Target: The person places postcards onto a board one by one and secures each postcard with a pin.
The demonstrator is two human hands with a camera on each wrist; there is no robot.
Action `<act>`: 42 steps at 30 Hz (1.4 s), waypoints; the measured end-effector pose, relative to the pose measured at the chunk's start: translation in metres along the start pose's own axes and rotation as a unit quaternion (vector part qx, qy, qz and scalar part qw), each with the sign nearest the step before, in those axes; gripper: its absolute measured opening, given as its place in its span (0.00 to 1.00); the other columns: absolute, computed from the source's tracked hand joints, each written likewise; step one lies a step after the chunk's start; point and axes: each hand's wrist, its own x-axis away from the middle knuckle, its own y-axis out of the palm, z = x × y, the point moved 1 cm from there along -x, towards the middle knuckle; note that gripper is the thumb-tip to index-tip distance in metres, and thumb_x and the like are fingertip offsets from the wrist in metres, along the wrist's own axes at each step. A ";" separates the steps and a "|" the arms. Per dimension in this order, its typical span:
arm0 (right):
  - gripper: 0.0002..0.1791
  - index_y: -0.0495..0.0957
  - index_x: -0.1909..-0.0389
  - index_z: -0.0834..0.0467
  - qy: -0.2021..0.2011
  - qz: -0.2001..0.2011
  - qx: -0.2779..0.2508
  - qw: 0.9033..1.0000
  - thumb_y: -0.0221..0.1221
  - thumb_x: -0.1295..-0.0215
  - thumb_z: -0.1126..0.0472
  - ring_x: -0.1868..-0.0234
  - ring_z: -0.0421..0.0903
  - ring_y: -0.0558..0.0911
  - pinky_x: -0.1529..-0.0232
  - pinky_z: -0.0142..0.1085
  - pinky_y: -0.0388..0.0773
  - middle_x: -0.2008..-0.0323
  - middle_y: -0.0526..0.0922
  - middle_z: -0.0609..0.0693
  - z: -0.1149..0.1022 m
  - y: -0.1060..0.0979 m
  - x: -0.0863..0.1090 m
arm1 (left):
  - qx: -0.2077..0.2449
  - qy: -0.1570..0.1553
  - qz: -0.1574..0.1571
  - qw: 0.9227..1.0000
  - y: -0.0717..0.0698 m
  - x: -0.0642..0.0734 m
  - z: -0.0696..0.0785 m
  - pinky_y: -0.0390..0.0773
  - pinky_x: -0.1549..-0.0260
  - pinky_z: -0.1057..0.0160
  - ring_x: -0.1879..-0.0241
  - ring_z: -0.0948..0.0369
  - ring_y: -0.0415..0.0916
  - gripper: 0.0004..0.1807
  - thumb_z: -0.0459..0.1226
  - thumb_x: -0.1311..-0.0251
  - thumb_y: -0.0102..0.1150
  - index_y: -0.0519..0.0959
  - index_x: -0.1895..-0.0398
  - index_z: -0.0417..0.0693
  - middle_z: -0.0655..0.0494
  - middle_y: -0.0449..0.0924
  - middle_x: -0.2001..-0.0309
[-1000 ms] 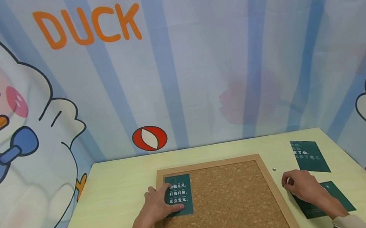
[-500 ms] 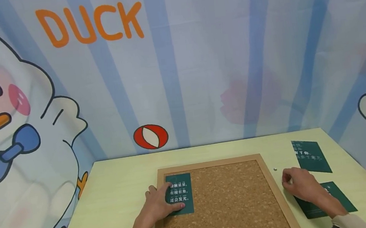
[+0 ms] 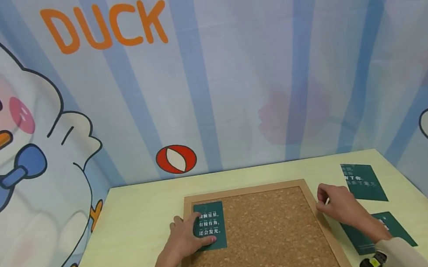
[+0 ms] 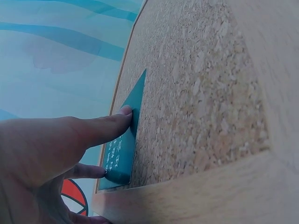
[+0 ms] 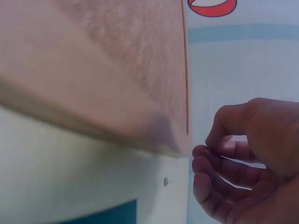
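Note:
My left hand (image 3: 184, 238) presses a dark green card (image 3: 218, 225) with white writing flat on the corkboard (image 3: 273, 237), near its upper left corner. Its thumb and a finger lie spread on the card, as the left wrist view also shows. Just over the corkboard's right frame, my right hand (image 3: 341, 205) holds thumb and forefinger together. A tiny pale thing (image 3: 327, 201) shows at this pinch, mostly hidden by the fingers. In the right wrist view, a small dark pin-like piece (image 5: 165, 182) lies on the table beside the board.
Two more green cards lie on the table to the right: an upper card (image 3: 366, 184) and a lower card (image 3: 399, 229), partly under my right forearm. The board's wooden frame (image 3: 244, 191) is raised. A duck-printed curtain (image 3: 232, 83) stands behind the pale table (image 3: 139, 212).
My right hand has lifted from beside the lower card and moved up and left to the board's right frame. My left hand has stayed on its card.

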 end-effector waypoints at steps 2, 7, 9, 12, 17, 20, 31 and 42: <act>0.07 0.74 0.70 0.56 -0.009 0.004 0.000 1.000 0.62 0.37 0.68 0.78 0.42 0.70 0.78 0.36 0.67 0.75 0.76 0.45 -0.006 0.001 -0.004 | 0.000 0.001 0.001 1.000 0.000 0.000 0.000 0.75 0.57 0.43 0.49 0.44 0.63 0.50 0.58 0.53 0.81 0.72 0.28 0.49 0.40 0.65 0.51; 0.07 0.76 0.69 0.57 -0.028 0.000 -0.003 1.000 0.63 0.35 0.70 0.75 0.41 0.73 0.75 0.36 0.70 0.74 0.77 0.45 -0.023 0.002 -0.016 | 0.003 0.005 0.002 1.000 0.000 0.000 0.000 0.75 0.57 0.43 0.49 0.44 0.63 0.50 0.57 0.53 0.81 0.72 0.28 0.48 0.40 0.65 0.52; 0.06 0.77 0.69 0.58 -0.033 0.001 -0.004 0.999 0.63 0.35 0.70 0.73 0.41 0.75 0.74 0.37 0.72 0.73 0.78 0.46 -0.030 0.002 -0.022 | 0.002 0.008 0.003 1.000 0.000 0.001 0.000 0.75 0.57 0.42 0.49 0.44 0.62 0.50 0.57 0.53 0.81 0.72 0.28 0.48 0.39 0.65 0.52; 0.05 0.78 0.68 0.59 -0.040 0.001 -0.011 0.999 0.63 0.35 0.70 0.71 0.42 0.77 0.72 0.38 0.75 0.72 0.79 0.47 -0.040 0.003 -0.031 | 0.000 0.011 0.005 1.000 -0.001 0.001 0.001 0.75 0.57 0.41 0.50 0.43 0.62 0.49 0.57 0.52 0.81 0.72 0.28 0.47 0.39 0.65 0.52; 0.03 0.80 0.66 0.62 -0.055 -0.003 -0.020 0.998 0.63 0.35 0.71 0.68 0.44 0.81 0.69 0.40 0.78 0.70 0.81 0.48 -0.059 0.007 -0.046 | -0.002 0.013 0.005 1.000 -0.001 0.001 0.001 0.75 0.57 0.41 0.50 0.43 0.63 0.49 0.56 0.52 0.81 0.72 0.29 0.47 0.39 0.65 0.52; 0.03 0.80 0.65 0.63 -0.063 -0.002 -0.020 0.998 0.63 0.36 0.72 0.67 0.46 0.82 0.68 0.42 0.80 0.69 0.81 0.49 -0.072 0.010 -0.054 | -0.001 0.013 0.005 1.000 -0.001 0.001 0.001 0.75 0.57 0.41 0.50 0.43 0.63 0.49 0.56 0.52 0.81 0.72 0.29 0.47 0.39 0.65 0.52; 0.02 0.80 0.63 0.63 -0.067 -0.033 -0.041 0.996 0.64 0.33 0.71 0.67 0.45 0.81 0.68 0.39 0.79 0.68 0.82 0.51 -0.117 0.031 -0.084 | -0.002 0.012 0.006 1.000 -0.002 0.002 0.000 0.75 0.56 0.41 0.49 0.42 0.63 0.49 0.56 0.52 0.81 0.72 0.28 0.47 0.39 0.64 0.52; 0.03 0.83 0.65 0.62 -0.122 -0.059 -0.064 0.989 0.63 0.30 0.69 0.68 0.42 0.80 0.66 0.38 0.78 0.69 0.83 0.48 -0.153 0.058 -0.100 | 0.001 0.007 0.003 1.000 0.000 0.000 -0.001 0.75 0.55 0.40 0.48 0.42 0.62 0.49 0.58 0.52 0.81 0.72 0.28 0.48 0.39 0.64 0.51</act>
